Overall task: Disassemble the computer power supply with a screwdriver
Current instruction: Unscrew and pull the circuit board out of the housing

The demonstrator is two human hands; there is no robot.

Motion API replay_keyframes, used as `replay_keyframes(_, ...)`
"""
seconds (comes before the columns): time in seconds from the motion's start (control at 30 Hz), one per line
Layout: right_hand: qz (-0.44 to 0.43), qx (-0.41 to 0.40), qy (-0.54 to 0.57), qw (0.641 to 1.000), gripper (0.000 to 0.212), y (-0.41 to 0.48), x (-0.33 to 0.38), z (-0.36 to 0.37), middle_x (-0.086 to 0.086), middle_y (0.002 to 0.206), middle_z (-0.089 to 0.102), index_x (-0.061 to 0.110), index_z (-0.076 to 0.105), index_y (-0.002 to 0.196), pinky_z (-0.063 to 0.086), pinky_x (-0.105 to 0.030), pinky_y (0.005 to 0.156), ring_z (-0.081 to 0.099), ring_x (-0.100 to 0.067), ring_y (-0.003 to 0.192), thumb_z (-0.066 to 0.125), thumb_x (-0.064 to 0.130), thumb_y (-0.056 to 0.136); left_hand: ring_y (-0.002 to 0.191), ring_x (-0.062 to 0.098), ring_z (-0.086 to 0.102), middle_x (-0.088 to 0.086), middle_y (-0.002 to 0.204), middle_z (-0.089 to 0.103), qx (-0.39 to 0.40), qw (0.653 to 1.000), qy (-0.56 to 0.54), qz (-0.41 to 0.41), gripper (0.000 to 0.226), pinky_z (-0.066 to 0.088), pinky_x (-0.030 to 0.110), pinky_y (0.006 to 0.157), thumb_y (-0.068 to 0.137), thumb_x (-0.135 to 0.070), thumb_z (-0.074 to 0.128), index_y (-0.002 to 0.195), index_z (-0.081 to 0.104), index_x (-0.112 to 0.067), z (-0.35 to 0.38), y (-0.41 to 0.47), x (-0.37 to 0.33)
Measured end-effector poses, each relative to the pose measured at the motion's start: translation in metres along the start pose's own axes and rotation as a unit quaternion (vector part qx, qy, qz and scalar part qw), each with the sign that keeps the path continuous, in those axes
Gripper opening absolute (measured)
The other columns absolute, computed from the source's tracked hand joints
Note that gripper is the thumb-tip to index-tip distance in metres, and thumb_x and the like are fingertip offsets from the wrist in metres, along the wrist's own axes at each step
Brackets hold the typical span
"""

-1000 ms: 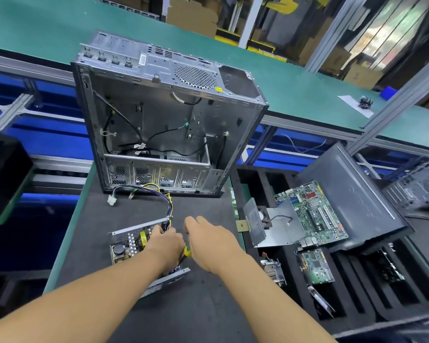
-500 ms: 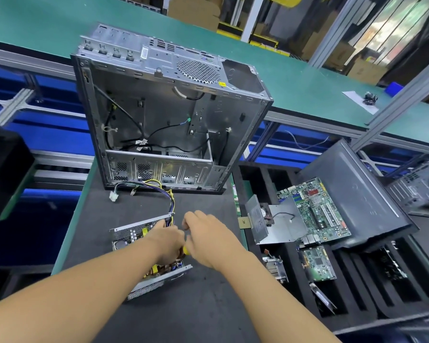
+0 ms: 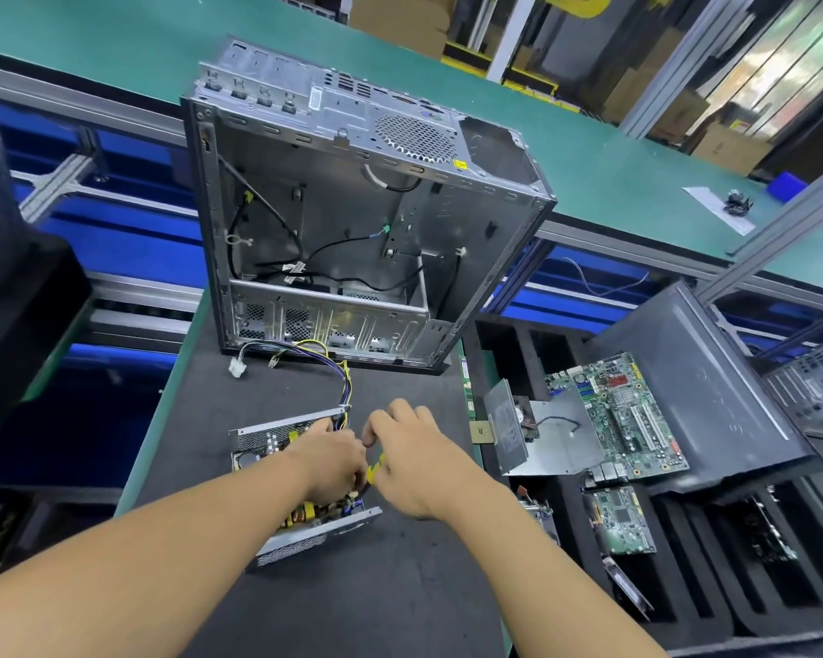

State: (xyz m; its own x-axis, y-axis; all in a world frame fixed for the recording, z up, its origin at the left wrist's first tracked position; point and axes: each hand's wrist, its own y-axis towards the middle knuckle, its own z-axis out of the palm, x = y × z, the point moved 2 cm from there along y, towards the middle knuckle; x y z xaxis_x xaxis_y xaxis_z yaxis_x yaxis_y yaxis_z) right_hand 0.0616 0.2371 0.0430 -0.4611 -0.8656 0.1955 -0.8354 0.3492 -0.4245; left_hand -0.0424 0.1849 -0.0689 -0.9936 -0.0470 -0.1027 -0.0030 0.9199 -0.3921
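The opened power supply [image 3: 267, 441] lies on the dark mat, a perforated metal frame with its circuit board exposed. A bundle of coloured wires [image 3: 343, 382] runs from it toward the case. My left hand [image 3: 331, 460] rests over the middle of the board, fingers curled down into it and hiding what they touch. My right hand [image 3: 412, 460] grips a screwdriver with a yellow handle [image 3: 375, 469], of which only a short stretch shows between the two hands. Its tip is hidden by my left hand.
An empty computer case [image 3: 352, 220] stands open behind the power supply. To the right, a black foam tray [image 3: 685, 586] holds a motherboard [image 3: 623, 415], a small metal cover with a fan [image 3: 509, 425] and a smaller board [image 3: 618, 520]. A dark side panel [image 3: 713, 382] leans there.
My two hands have drawn closer together over the power supply, and my right hand has turned slightly around the screwdriver. The power supply stays where it was.
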Motion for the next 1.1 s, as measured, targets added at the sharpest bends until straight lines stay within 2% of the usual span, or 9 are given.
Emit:
replay_keyframes(0.07, 0.004, 0.007, 0.009, 1.0, 0.028, -0.001, 0.0, 0.001, -0.004, 0.121, 0.037, 0.018, 0.044, 0.12, 0.046, -0.043, 0.084, 0.036, -0.027, 0.11, 0.047, 0.02, 0.093, 0.113, 0.02, 0.045, -0.002, 0.117, 0.058, 0.002, 1.0, 0.002, -0.002, 0.036, 0.032, 0.041, 0.09, 0.09, -0.01, 0.037, 0.107, 0.065, -0.024, -0.001, 0.001, 0.0)
replay_keyframes(0.17, 0.035, -0.036, -0.041, 0.998, 0.029, -0.001, 0.001, 0.003, -0.004, 0.113, 0.044, 0.018, 0.04, 0.116, 0.042, -0.042, 0.071, 0.054, -0.035, 0.096, 0.035, 0.042, 0.102, 0.103, 0.017, 0.042, -0.003, 0.111, 0.058, 0.015, 0.999, -0.029, -0.012, 0.031, 0.031, 0.039, 0.094, 0.091, -0.008, 0.036, 0.098, 0.061, -0.025, 0.0, 0.001, 0.0)
replay_keyframes(0.2, 0.038, -0.048, -0.058, 0.996, 0.029, 0.0, 0.002, 0.003, -0.005, 0.111, 0.047, 0.017, 0.039, 0.116, 0.038, -0.04, 0.067, 0.057, -0.037, 0.091, 0.032, 0.043, 0.103, 0.102, 0.016, 0.042, -0.004, 0.111, 0.058, 0.01, 0.999, -0.032, -0.013, 0.03, 0.032, 0.039, 0.095, 0.092, -0.01, 0.037, 0.099, 0.062, -0.025, 0.001, 0.001, 0.0)
replay_keyframes(0.3, 0.026, -0.046, -0.059, 0.997, 0.022, 0.002, 0.002, 0.004, -0.005, 0.113, 0.048, 0.017, 0.039, 0.118, 0.035, -0.038, 0.066, 0.058, -0.039, 0.091, 0.044, 0.029, 0.1, 0.111, 0.017, 0.047, -0.005, 0.117, 0.06, -0.015, 1.0, -0.019, -0.007, 0.028, 0.035, 0.041, 0.095, 0.095, -0.021, 0.039, 0.105, 0.065, -0.024, 0.003, 0.001, 0.001)
replay_keyframes(0.43, 0.019, -0.034, -0.008, 0.999, 0.025, 0.002, -0.001, 0.002, 0.0, 0.117, 0.043, 0.021, 0.044, 0.116, 0.035, -0.036, 0.071, 0.045, -0.027, 0.106, 0.047, 0.026, 0.092, 0.113, 0.019, 0.048, -0.004, 0.116, 0.06, -0.009, 1.0, -0.004, -0.012, 0.026, 0.034, 0.041, 0.094, 0.094, -0.026, 0.042, 0.107, 0.064, -0.024, 0.003, 0.001, 0.001)
replay_keyframes(0.6, 0.037, -0.027, 0.029, 0.999, 0.013, -0.001, -0.007, 0.003, -0.002, 0.114, 0.05, 0.023, 0.045, 0.111, 0.047, -0.044, 0.082, 0.054, -0.034, 0.099, 0.044, 0.028, 0.099, 0.116, 0.021, 0.047, 0.0, 0.116, 0.057, 0.047, 0.998, 0.021, -0.042, 0.025, 0.033, 0.043, 0.097, 0.09, -0.025, 0.052, 0.112, 0.064, -0.023, -0.001, 0.005, -0.007)
replay_keyframes(0.8, 0.05, -0.086, 0.096, 0.99, 0.006, -0.015, -0.026, -0.013, 0.004, 0.106, 0.052, 0.024, 0.047, 0.102, 0.047, -0.042, 0.083, 0.051, -0.027, 0.094, 0.048, 0.022, 0.096, 0.121, 0.016, 0.044, -0.008, 0.122, 0.057, 0.03, 0.999, -0.009, -0.041, 0.025, 0.032, 0.043, 0.099, 0.093, -0.031, 0.056, 0.111, 0.071, -0.037, 0.0, 0.003, -0.006)
replay_keyframes(0.97, 0.062, -0.103, 0.115, 0.986, 0.006, -0.024, -0.037, -0.019, 0.01, 0.099, 0.048, 0.026, 0.047, 0.1, 0.047, -0.04, 0.08, 0.05, -0.022, 0.089, 0.049, 0.022, 0.096, 0.121, 0.021, 0.047, -0.002, 0.122, 0.059, 0.043, 0.995, 0.021, -0.082, 0.03, 0.03, 0.047, 0.099, 0.093, -0.043, 0.059, 0.118, 0.066, -0.026, -0.001, 0.01, -0.018)
replay_keyframes(1.1, 0.072, -0.116, 0.141, 0.981, 0.006, -0.029, -0.042, -0.015, 0.014, 0.089, 0.043, 0.025, 0.047, 0.1, 0.038, -0.03, 0.064, 0.044, -0.014, 0.078, 0.05, 0.021, 0.097, 0.12, 0.02, 0.048, -0.004, 0.119, 0.061, 0.024, 0.994, -0.004, -0.109, 0.032, 0.027, 0.049, 0.099, 0.091, -0.049, 0.06, 0.115, 0.066, -0.028, 0.005, 0.011, -0.024)
